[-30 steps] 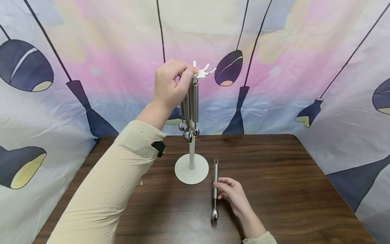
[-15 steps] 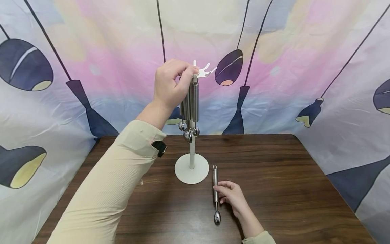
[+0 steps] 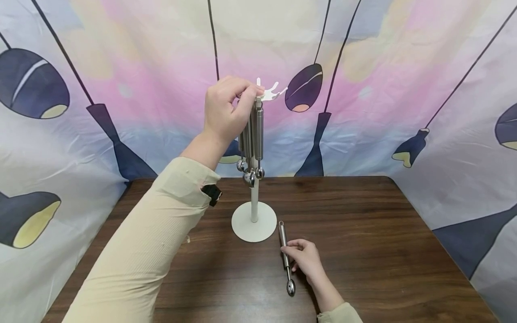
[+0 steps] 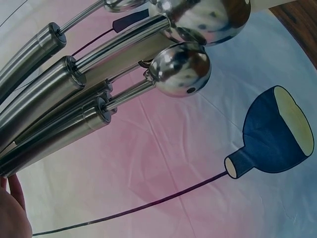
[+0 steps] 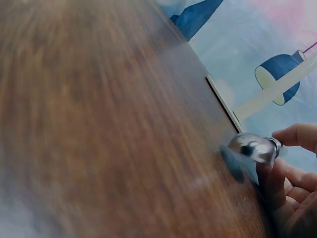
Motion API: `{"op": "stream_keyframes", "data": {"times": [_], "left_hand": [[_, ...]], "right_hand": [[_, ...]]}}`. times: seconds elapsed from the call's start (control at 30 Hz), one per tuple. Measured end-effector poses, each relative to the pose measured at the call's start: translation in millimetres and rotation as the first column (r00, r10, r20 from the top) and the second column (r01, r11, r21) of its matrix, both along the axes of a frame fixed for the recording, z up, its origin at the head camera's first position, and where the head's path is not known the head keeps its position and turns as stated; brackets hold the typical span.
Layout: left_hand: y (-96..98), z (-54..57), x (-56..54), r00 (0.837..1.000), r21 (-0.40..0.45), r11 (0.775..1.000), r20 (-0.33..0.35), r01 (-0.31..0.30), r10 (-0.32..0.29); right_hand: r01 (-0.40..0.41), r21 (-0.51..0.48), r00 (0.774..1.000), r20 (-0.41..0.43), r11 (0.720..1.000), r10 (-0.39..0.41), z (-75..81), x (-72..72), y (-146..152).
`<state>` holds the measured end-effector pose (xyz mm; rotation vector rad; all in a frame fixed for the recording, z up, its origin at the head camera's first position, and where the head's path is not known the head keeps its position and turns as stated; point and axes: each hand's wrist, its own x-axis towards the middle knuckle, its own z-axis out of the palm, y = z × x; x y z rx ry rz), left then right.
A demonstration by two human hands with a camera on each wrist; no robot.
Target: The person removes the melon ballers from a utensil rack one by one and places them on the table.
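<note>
A white stand [image 3: 254, 229] with a round base and upturned hooks on top stands at the table's middle. At that hooked top, my left hand [image 3: 226, 105] grips with curled fingers. Several steel melon ballers [image 3: 260, 134] hang from the hooks, scoops down; the left wrist view shows their round scoops [image 4: 181, 69] close up. Lower right of the base, my right hand [image 3: 308, 260] pinches another melon baller [image 3: 291, 288] by its handle, loop end toward the stand and scoop toward me. Its scoop [image 5: 252, 148] appears close over the wood in the right wrist view.
The dark wooden table [image 3: 363, 224] reaches back to a patterned cloth [image 3: 161, 45] printed with hanging lamps, which also flanks both sides. A black band [image 3: 211, 194] shows at the left cuff.
My right hand has drawn the melon baller slightly toward me and turned it, its loop end swinging left and its scoop right. The left hand keeps its place on the stand.
</note>
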<state>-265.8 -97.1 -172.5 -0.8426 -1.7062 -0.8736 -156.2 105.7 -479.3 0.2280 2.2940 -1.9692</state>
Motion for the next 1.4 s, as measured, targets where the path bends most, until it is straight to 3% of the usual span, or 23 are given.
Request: {"op": "stream_keyframes", "data": {"times": [0.23, 0.53, 1.4], "left_hand": [[0.3, 0.5, -0.3, 1.000, 0.007, 1.000, 0.004, -0.007, 0.006], [0.5, 0.6, -0.3, 1.000, 0.007, 1.000, 0.007, -0.004, 0.004], [-4.1, -1.1, -0.7, 1.000, 0.024, 1.000, 0.001, 0.003, -0.003]], "right_hand": [[-0.004, 0.122, 1.000, -0.029, 0.993, 0.007, -0.9, -1.1, -1.8], [-0.010, 0.290, 0.990, -0.134, 0.957, 0.051, -2.0, 1.3, -7.6], [-0.004, 0.308, 0.986, -0.157, 0.951, 0.055, -4.9, 1.4, -11.9]]}}
